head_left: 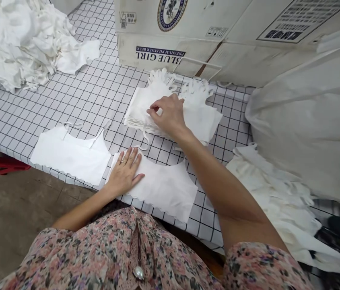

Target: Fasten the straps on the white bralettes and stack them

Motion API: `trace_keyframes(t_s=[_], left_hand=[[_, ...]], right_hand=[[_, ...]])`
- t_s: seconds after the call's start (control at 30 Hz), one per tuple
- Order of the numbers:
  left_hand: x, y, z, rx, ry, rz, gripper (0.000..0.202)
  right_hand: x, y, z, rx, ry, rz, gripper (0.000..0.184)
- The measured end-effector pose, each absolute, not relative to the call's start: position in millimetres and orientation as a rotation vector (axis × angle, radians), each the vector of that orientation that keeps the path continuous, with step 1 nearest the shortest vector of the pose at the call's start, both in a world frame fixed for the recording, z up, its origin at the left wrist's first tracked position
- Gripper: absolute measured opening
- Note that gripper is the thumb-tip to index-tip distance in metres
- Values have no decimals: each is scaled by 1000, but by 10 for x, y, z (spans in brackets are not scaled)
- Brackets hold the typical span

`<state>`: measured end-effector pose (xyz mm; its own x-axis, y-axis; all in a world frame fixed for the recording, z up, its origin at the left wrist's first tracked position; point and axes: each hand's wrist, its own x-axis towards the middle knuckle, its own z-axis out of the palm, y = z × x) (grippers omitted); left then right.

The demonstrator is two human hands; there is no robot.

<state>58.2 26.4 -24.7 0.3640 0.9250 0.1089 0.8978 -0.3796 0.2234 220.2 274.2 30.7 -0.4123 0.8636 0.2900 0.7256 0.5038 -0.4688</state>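
My left hand (125,170) lies flat with fingers spread on the left end of a white cut fabric piece (166,189) near the table's front edge. My right hand (167,116) reaches further back onto a stack of white fabric pieces (204,117), its fingertips pinched at the top layer's edge. Another white piece with thin straps (71,155) lies flat to the left of my left hand.
A grid-patterned tablecloth (67,96) covers the table. A heap of white fabric (21,40) sits at the back left. Cardboard boxes (188,36) stand behind the stack. A large white bag (311,121) and more layered white pieces (278,201) fill the right.
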Motion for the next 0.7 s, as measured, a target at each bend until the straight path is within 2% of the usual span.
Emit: trace_keyframes(t_s=[0.17,0.37,0.57,0.7], left_hand=[[596,249,-236,2474,1688,343,79],[601,242,-196,2436,1662,330,78],[591,253,-217,2414,1639,347,79],[568,270,-261,2392,1619,361,84]], right_hand=[[1725,3092,189,-1412,-2300,318,46],[1580,3285,247,-1363,-2230,524,41],[1966,3341,823,-1244,-1867,793,12],[2279,3232,1211,-1198,-1733,1080,25]])
